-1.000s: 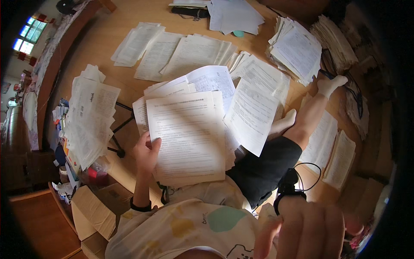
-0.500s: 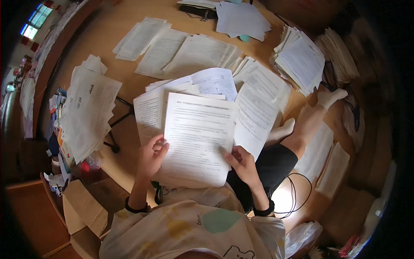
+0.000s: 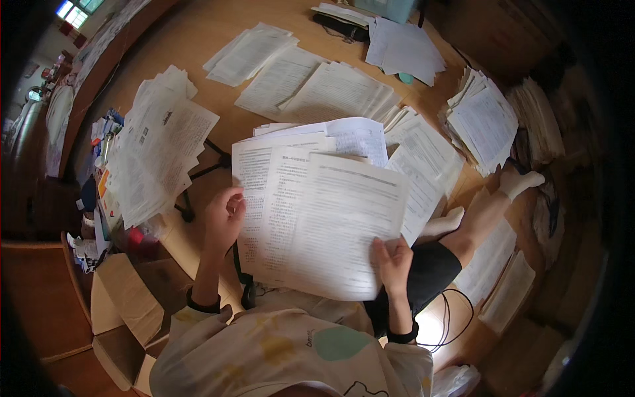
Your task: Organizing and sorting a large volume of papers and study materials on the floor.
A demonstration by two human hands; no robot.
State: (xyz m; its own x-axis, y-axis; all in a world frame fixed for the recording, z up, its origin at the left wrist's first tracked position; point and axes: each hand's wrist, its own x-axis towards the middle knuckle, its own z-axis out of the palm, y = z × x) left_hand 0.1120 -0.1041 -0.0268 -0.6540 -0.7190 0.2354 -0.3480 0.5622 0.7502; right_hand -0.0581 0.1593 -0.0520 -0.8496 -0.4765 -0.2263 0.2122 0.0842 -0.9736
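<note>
My right hand [image 3: 395, 263] grips the lower right edge of a printed sheet [image 3: 347, 228], thumb on top. That sheet lies tilted over another printed page [image 3: 281, 198], which shows to its left. Beneath them is a pile of papers, with a whiter handwritten-looking sheet [image 3: 360, 135] at its far side. Beside the pile's left edge, my left hand [image 3: 226, 215] is raised with loosely curled fingers, and nothing shows in it. What supports the pile is hidden, though black legs [image 3: 221, 155] stick out at its left.
Fanned papers [image 3: 159, 152] stand high at the left, near an open cardboard box [image 3: 126, 298]. More sheets [image 3: 337, 92] spread across the floor beyond the pile. Stacks [image 3: 483, 122] sit at the far right. My outstretched leg [image 3: 483, 205] and a black cable [image 3: 456, 324] are on the right.
My left hand has let go of the sheet's left edge. My right hand has drawn the sheet rightward, uncovering the printed page beneath. The whole view has shifted slightly.
</note>
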